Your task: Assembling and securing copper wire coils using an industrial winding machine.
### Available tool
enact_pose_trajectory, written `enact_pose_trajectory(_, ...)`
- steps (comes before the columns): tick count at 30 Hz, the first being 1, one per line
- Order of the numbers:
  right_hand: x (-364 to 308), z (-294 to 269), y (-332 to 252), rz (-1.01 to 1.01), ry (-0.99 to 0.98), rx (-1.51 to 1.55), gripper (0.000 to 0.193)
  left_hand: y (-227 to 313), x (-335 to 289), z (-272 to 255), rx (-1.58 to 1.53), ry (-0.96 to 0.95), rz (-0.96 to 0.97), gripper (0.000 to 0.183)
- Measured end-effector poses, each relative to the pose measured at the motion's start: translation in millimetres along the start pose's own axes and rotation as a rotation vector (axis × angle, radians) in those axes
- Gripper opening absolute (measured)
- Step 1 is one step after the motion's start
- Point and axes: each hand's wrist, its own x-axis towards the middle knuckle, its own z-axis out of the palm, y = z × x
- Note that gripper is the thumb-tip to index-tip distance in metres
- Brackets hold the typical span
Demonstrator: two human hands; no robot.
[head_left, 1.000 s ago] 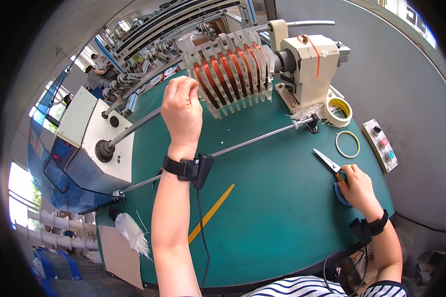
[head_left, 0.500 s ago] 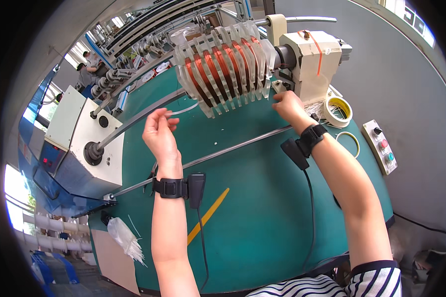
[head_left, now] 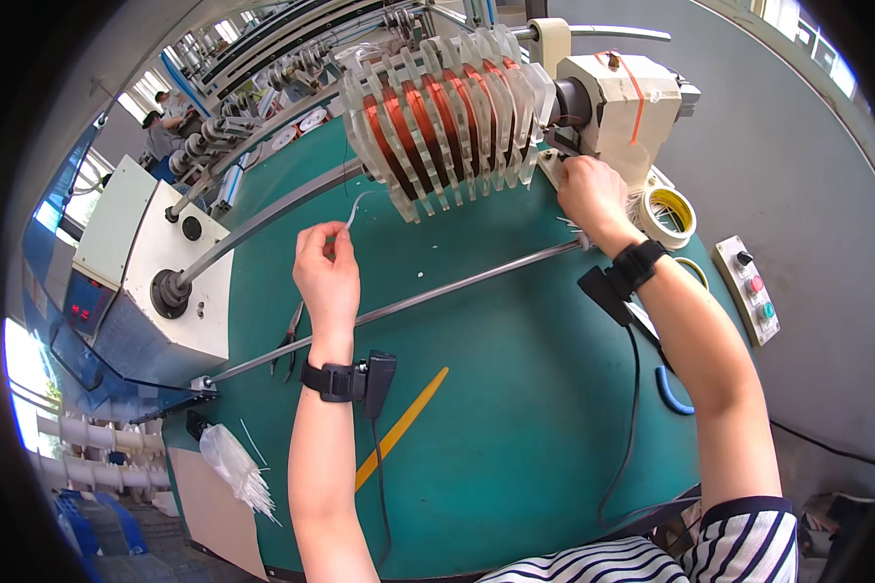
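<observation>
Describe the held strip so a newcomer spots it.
Above the green table is a ribbed former wound with reddish wire. Below its left end, the left hand pinches the strip. Unlike the straight grey shaft nearby, it's thin, white and curved.

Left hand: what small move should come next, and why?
Probably raising the white strip slightly toward the coil: the left hand pinches the strip below the coil's left end, and its far end curves up that way.

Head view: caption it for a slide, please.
Left hand holds a pale strip near orange coils; right hand by beige housing.
</observation>
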Motion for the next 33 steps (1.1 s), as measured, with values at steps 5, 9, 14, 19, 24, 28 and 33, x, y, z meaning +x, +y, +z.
enact_pose_trajectory(5, 8, 0, 27, -0.061, -0.093, 0.154, 0.018, 14, 18, 15, 0.027, 0.016, 0.048, 0.014)
enact_pose_trajectory(9, 18, 34, 16, 0.205, -0.3, 0.478, 0.021, 9, 7, 15, 0.027, -0.007, -0.015, 0.013)
enact_pose_trajectory(14, 23, 64, 6, 0.341, -0.293, 0.511, 0.021, 8, -2, 15, -0.04, -0.043, -0.033, 0.012)
enact_pose_trajectory(19, 17, 48, -7, 0.271, -0.082, 0.313, 0.02, 10, 2, 13, -0.017, -0.037, -0.033, 0.013)
enact_pose_trajectory(24, -3, -8, -16, -0.062, -0.091, -0.114, 0.013, 2, 14, 19, 0.009, -0.051, -0.017, 0.015)
enact_pose_trajectory(28, 4, -38, 24, -0.086, 0.048, -0.311, 0.013, 5, 27, 15, 0.095, -0.089, -0.03, 0.015)
enact_pose_trajectory(33, 5, -37, 26, -0.135, 0.15, -0.293, 0.012, -22, 37, 20, 0.263, 0.008, 0.04, 0.015)
